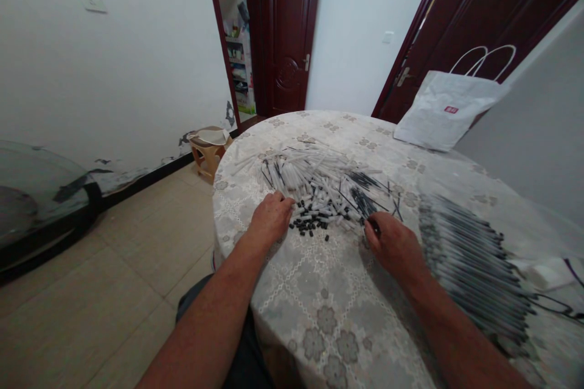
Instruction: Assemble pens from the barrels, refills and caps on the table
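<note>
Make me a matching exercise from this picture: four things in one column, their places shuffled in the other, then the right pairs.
Things
1. White bag
2. Small black pieces
3. Stool
4. Right hand

Places
A. On the floor, near the wall
B. Close beside a cluster of thin dark sticks
C. Toward the far right of the patterned tablecloth, in front of a dark red door
D. Scattered in the space between the left hand and the right hand

Right pairs
1-C; 2-D; 3-A; 4-B
</note>
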A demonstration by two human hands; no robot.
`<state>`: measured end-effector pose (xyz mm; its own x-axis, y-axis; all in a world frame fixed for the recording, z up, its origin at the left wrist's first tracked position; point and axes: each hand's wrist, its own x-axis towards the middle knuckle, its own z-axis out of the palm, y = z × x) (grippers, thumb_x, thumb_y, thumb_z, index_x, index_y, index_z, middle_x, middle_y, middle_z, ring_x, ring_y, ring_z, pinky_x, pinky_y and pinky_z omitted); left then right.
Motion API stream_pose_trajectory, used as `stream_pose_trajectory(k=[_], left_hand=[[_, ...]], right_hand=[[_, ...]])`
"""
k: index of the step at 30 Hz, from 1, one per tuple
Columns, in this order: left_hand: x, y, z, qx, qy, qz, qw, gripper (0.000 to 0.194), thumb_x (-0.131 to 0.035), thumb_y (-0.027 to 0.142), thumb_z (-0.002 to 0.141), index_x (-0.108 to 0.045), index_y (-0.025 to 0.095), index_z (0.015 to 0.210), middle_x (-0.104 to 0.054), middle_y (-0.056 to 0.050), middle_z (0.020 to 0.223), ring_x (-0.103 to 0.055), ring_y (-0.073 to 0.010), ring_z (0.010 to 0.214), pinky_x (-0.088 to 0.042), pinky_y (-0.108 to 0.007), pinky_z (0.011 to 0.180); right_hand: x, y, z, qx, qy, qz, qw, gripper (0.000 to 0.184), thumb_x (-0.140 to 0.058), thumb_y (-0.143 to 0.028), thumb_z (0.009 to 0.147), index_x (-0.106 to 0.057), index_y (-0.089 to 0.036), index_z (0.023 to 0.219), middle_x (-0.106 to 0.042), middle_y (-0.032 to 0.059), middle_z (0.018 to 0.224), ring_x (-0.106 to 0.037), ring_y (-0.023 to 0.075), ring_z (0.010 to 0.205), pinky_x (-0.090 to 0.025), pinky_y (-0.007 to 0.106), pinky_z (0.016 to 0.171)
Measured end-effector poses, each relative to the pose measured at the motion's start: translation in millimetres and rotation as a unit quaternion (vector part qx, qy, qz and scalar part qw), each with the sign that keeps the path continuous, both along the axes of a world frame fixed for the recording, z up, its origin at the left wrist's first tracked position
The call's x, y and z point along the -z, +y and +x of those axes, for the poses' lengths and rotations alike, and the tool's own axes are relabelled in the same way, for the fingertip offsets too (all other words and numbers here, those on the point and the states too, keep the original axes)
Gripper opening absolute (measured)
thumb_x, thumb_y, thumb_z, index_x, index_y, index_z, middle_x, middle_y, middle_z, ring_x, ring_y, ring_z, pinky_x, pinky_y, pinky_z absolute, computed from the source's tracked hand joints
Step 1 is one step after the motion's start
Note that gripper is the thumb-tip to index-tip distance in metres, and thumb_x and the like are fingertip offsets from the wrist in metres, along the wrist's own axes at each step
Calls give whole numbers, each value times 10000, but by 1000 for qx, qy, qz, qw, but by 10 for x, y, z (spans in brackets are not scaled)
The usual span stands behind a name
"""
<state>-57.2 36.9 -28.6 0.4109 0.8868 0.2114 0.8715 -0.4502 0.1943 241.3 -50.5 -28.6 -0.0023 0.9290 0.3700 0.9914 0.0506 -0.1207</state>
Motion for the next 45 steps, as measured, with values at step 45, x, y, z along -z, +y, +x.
stream_pose_trajectory(k=[45], left_hand=[[-29,-114,69,-137,44,-27,989,233,-463,155,942,-635,132,1097,-673,-157,1024,-651,-268,997,-453,-347,866]], right_hand=[[30,2,45,-12,9,31,999,149,-514,-297,970,-606,-203,899,-678,54,839,-616,192,721,-327,291,638]])
